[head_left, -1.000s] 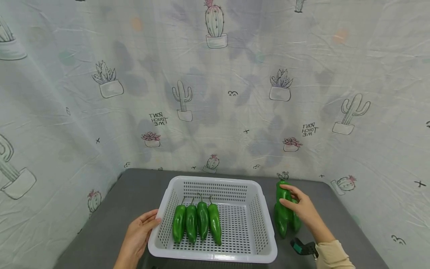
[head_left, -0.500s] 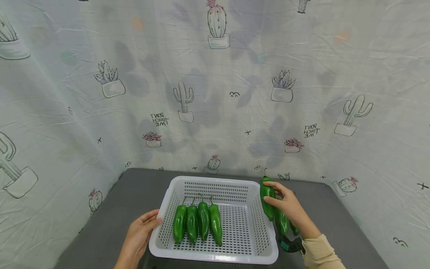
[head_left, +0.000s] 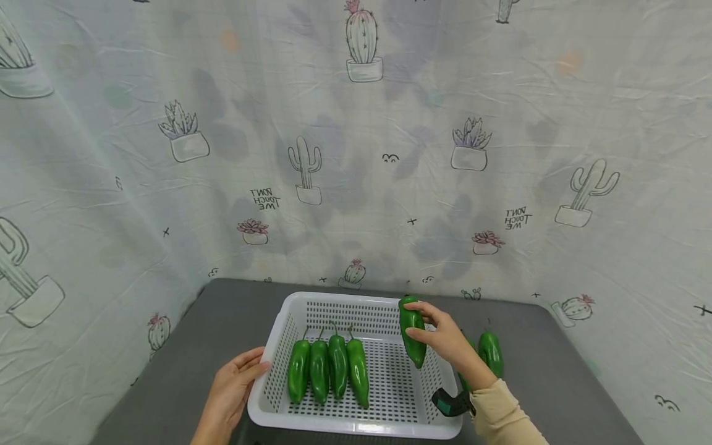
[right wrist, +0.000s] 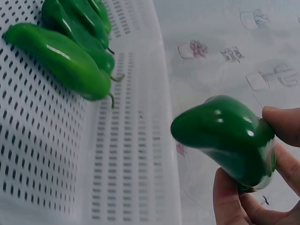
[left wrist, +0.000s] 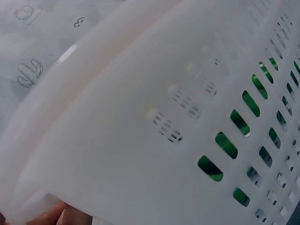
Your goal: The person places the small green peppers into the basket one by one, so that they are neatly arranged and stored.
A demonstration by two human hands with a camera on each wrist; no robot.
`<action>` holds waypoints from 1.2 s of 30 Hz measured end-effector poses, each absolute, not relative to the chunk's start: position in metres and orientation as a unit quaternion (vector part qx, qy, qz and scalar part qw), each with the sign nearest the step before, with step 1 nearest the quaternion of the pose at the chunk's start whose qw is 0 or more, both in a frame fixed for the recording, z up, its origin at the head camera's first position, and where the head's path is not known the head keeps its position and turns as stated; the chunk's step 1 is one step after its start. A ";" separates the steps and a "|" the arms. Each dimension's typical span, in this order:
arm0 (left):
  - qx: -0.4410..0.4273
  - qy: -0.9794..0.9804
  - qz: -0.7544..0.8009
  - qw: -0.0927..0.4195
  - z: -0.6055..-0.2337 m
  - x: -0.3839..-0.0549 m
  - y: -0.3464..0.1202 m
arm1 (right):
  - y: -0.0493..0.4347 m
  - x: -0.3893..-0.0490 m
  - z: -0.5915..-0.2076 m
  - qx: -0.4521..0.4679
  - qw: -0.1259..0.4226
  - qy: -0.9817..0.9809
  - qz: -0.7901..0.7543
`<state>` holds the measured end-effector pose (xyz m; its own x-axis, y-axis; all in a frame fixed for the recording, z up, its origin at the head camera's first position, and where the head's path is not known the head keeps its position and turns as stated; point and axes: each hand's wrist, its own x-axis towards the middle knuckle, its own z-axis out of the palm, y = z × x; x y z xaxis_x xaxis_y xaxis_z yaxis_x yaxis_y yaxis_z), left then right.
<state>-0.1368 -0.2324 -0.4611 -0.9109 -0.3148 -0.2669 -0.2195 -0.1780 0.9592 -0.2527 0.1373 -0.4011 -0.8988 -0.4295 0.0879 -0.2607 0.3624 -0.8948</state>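
A green pepper (head_left: 412,330) hangs upright over the right part of a white perforated plastic basket (head_left: 350,428). My right hand (head_left: 445,337) holds it between thumb and fingers; the right wrist view shows this pepper (right wrist: 225,138) with its tip toward the camera. Several more green peppers (head_left: 328,371) lie side by side in the left half of the basket, stems toward the back. At the basket's left rim, my left hand (head_left: 230,386) grips the edge. The left wrist view shows only part of those fingers (left wrist: 49,216) under the rim.
Right of the basket, a green pepper (head_left: 491,353) lies on the dark grey table (head_left: 550,371). Another pepper (head_left: 464,377) beside it is mostly hidden by my right arm. A cloth printed with cacti (head_left: 356,185) hangs behind and at both sides.
My right hand has carried the pepper left from the pile on the table, across the right rim to above the basket's inside. The left hand stays on the rim.
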 end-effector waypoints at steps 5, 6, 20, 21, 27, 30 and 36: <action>0.204 -0.641 -0.739 0.035 -0.460 -0.138 -0.232 | 0.120 -0.254 -0.405 -0.205 0.099 0.816 -0.531; 0.203 -0.641 -0.739 0.036 -0.460 -0.138 -0.232 | 0.116 -0.255 -0.407 -0.206 0.102 0.816 -0.531; 0.203 -0.639 -0.741 0.041 -0.461 -0.138 -0.232 | 0.082 -0.257 -0.426 -0.226 0.123 0.830 -0.495; 0.205 -0.639 -0.740 0.041 -0.461 -0.137 -0.232 | 0.080 -0.257 -0.426 -0.227 0.128 0.830 -0.494; 0.207 -0.639 -0.740 0.041 -0.461 -0.136 -0.233 | 0.071 -0.257 -0.432 -0.230 0.146 0.833 -0.482; 0.207 -0.639 -0.740 0.039 -0.461 -0.136 -0.233 | 0.067 -0.257 -0.434 -0.235 0.142 0.839 -0.470; 0.208 -0.639 -0.740 0.038 -0.460 -0.136 -0.231 | 0.063 -0.254 -0.439 -0.236 0.152 0.844 -0.456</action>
<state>-0.1356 -0.2313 -0.4603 -0.9108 -0.3222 -0.2583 -0.2085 -0.1810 0.9611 -0.2539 0.0626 -0.4387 -0.8423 -0.5374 -0.0417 -0.2595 0.4721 -0.8425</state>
